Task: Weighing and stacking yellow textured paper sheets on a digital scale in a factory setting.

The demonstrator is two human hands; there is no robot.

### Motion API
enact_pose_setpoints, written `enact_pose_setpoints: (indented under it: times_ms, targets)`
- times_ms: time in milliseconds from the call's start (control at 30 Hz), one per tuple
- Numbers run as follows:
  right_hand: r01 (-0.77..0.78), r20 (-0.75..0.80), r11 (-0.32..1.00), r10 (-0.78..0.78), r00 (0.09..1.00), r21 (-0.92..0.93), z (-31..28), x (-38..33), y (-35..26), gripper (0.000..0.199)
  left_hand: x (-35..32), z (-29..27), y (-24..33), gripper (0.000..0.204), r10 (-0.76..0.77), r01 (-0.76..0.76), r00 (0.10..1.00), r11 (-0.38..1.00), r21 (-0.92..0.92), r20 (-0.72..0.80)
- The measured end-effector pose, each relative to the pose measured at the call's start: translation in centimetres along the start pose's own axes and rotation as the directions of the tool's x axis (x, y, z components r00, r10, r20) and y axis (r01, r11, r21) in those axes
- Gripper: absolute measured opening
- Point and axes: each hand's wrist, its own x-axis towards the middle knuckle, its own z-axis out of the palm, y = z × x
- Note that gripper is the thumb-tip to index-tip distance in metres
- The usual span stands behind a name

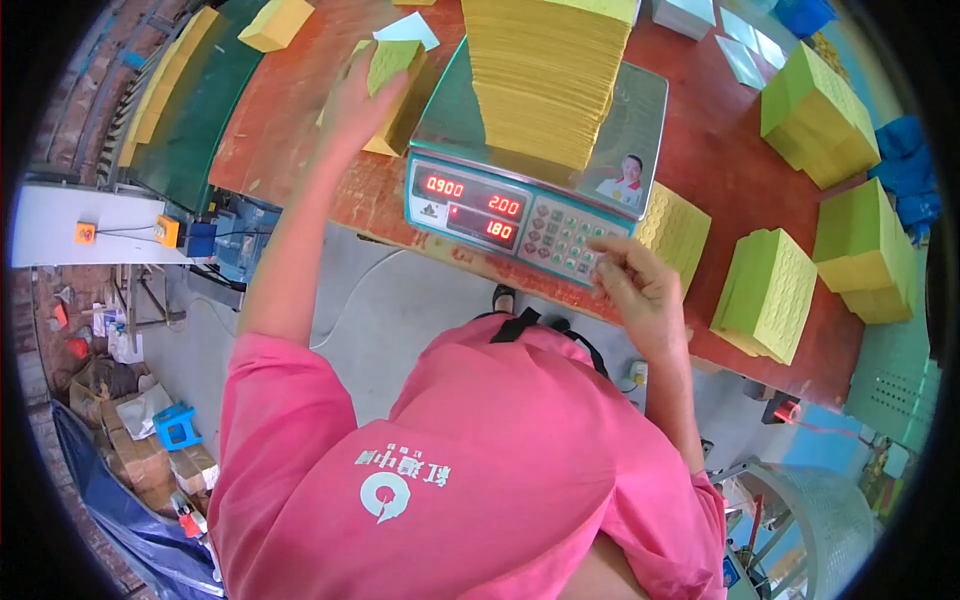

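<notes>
My left hand (350, 110) reaches to a small stack of yellow paper (403, 105) left of the scale, its thumb and fingers closed about the near-left part of the top. My right hand (640, 288) hovers at the right end of the keypad (563, 243), fingers curled in and nothing visible in them. Whether a fingertip touches a key cannot be told. On the metal pan of the digital scale (432, 135) stands a tall stack of yellow paper sheets (545, 85), its top cut off by the frame. The red display (472, 208) is lit.
Several yellow paper blocks (765, 295) stand along the right of the red table (270, 135). White sheets (408, 31) lie behind the left stack. A green conveyor-like surface (200, 125) holding yellow blocks runs at the left. Boxes and a blue stool (177, 427) are on the floor.
</notes>
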Motion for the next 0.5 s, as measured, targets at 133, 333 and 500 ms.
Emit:
enact_pose_setpoints:
  times_ms: [133,333,500]
  targets:
    - [0.153,-0.199,0.984,-0.133,0.971,0.092,0.3,2.4,-1.5,0.023,1.5,-1.2,3.8,0.07,-0.065,0.233,0.97,0.545,-0.805,0.236]
    - [0.329,-0.457,0.942,-0.264,0.849,0.069,-0.7,10.2,-2.7,0.033,6.7,-4.1,9.4,0.074,0.238,0.574,0.798,-0.02,-0.818,0.554]
    - [0.404,-0.551,0.914,-0.322,0.77,0.029,-1.9,18.5,-2.6,0.039,9.8,-6.3,14.1,0.07,0.381,0.578,0.7,0.193,-0.793,0.603]
